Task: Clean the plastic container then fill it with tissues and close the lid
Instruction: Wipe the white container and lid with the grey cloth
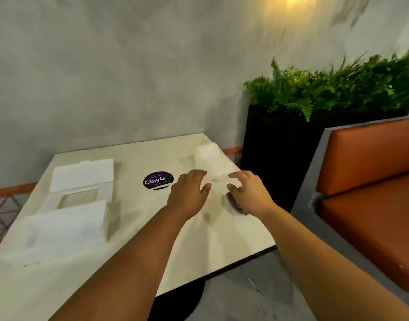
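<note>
A clear plastic container [208,159] stands near the far right edge of the pale table [138,228], blurred by motion. My left hand [189,195] and my right hand [247,193] both reach out just short of it, fingers spread and relaxed, one on each side of its near end. A small dark thing [237,205] shows under my right palm; blur hides what it is and whether the hand holds it. At the table's left lie two white tissue stacks, one far [83,173] and one near [60,228]. Between them is a white lid [76,200] with a rectangular window.
A round purple ClayGo sticker [158,180] marks the table's middle. A black planter [277,154] with green ferns stands behind the right corner. An orange cushioned bench [370,205] runs along the right. A grey wall backs the table.
</note>
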